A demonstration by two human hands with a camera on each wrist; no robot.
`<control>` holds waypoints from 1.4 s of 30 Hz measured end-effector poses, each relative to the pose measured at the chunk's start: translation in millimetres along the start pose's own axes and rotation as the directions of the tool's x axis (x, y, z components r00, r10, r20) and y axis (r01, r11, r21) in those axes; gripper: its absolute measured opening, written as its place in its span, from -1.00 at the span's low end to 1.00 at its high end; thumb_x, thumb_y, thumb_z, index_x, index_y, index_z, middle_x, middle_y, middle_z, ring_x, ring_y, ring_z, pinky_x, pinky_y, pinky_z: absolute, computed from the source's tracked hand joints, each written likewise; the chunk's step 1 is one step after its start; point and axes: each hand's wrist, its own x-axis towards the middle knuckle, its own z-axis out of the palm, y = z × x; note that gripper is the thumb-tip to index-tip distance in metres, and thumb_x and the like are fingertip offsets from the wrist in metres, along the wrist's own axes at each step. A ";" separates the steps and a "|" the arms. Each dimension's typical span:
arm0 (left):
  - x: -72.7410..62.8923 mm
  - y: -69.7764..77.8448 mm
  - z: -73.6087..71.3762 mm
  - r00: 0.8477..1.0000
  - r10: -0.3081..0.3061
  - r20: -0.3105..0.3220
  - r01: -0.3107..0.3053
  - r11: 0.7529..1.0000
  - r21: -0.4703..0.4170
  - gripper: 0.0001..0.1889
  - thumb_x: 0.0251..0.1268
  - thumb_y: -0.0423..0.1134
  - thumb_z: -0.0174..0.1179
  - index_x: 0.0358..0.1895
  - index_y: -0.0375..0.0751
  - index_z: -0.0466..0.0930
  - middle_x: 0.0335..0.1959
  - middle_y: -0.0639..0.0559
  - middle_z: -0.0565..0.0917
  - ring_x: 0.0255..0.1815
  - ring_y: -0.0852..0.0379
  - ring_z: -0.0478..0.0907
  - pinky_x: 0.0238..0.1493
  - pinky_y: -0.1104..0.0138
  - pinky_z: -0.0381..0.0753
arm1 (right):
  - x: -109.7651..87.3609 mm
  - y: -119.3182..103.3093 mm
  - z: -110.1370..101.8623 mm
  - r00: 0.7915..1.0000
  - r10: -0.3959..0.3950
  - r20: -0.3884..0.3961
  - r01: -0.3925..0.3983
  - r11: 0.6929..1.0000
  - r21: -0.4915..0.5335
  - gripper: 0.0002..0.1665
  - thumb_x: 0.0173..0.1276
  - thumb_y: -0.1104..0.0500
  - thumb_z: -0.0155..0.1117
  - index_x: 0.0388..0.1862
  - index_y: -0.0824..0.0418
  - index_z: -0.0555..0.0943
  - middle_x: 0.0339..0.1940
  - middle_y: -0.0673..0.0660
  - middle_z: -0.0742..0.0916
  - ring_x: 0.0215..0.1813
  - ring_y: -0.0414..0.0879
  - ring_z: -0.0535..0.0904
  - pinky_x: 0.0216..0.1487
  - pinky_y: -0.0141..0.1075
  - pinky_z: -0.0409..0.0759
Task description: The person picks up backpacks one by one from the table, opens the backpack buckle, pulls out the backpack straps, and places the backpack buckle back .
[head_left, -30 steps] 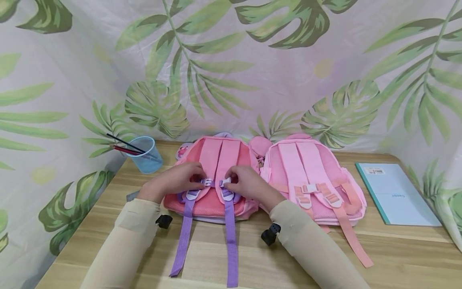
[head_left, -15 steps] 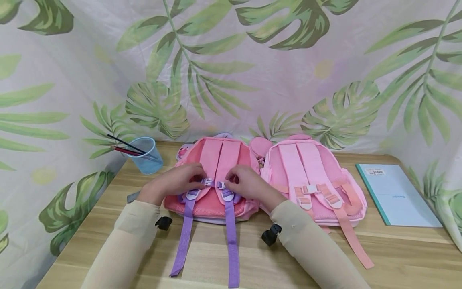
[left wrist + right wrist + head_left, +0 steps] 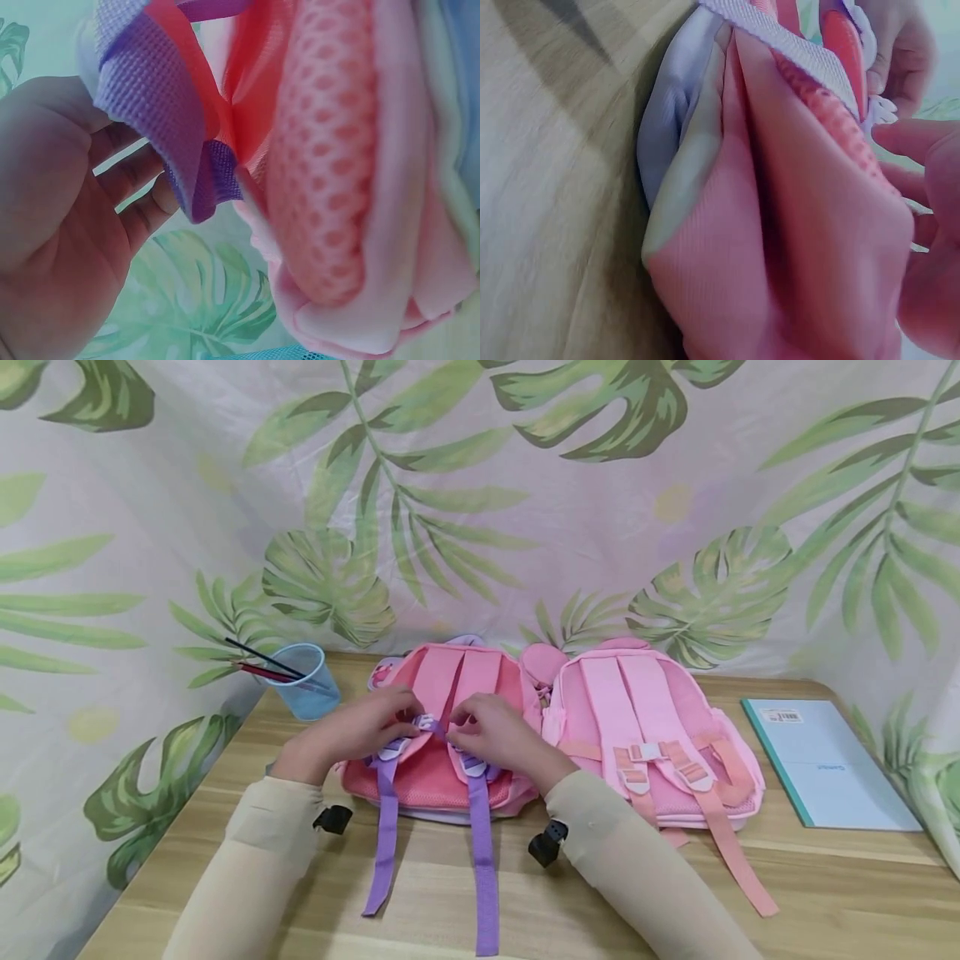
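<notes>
On the desk lies a coral-pink backpack (image 3: 495, 793), its straps up and its purple webbing tails (image 3: 485, 868) hanging over the near side. My left hand (image 3: 367, 727) pinches a white buckle piece (image 3: 426, 722) on the short purple cross strap. Beside it, my right hand (image 3: 495, 731) pinches the other end of this strap, fingertips covering what it holds. The two hands are close together over the shoulder straps. In the left wrist view, purple webbing (image 3: 150, 90) loops past the left fingers. In the right wrist view, the right fingers (image 3: 911, 142) show beside the mesh back panel.
A lighter pink backpack (image 3: 678, 693) with peach straps, its white buckle (image 3: 647, 752) joined, lies to the right. Farther right is a pale blue notebook (image 3: 832, 777). At the left back stands a blue mesh pen cup (image 3: 309, 697) with pencils.
Both hands have moved slightly up and to the left, lifting the white buckle piece and cross strap. The left purple tail has shifted with them. The other backpack stays put.
</notes>
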 end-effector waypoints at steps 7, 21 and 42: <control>-1.0 -2.3 -3.0 1.000 0.001 -0.018 -0.001 1.000 -0.023 -0.82 0.49 -0.31 0.37 0.05 -0.11 0.67 -0.06 0.03 0.73 0.00 0.05 0.64 0.18 0.01 0.69 | 13.1 -3.6 9.0 0.999 0.014 0.038 -0.012 0.999 -0.044 -0.63 0.50 0.03 0.48 0.13 0.24 0.79 0.03 0.15 0.81 0.11 0.02 0.68 0.28 -0.09 0.64; -4.0 -5.0 -3.8 0.998 0.014 -0.058 -0.015 0.999 -0.029 -0.84 0.50 -0.32 0.37 0.03 -0.11 0.68 -0.11 0.07 0.70 -0.05 0.10 0.61 0.13 0.06 0.66 | 17.2 -2.3 14.5 0.999 0.046 0.016 -0.047 0.999 0.028 -0.69 0.57 0.07 0.39 0.12 0.22 0.76 0.02 0.13 0.83 0.03 -0.04 0.71 0.22 -0.13 0.69; -4.3 -9.3 0.8 0.996 0.016 -0.089 -0.024 0.995 -0.093 -0.85 0.49 -0.32 0.37 0.01 -0.08 0.66 -0.15 0.08 0.70 -0.10 0.12 0.60 0.06 0.06 0.67 | 9.3 -6.9 -0.9 0.987 0.158 -0.041 -0.120 0.873 0.473 -0.75 0.56 0.04 0.40 -0.02 0.21 0.73 -0.26 0.02 0.73 -0.24 -0.15 0.61 -0.20 -0.36 0.60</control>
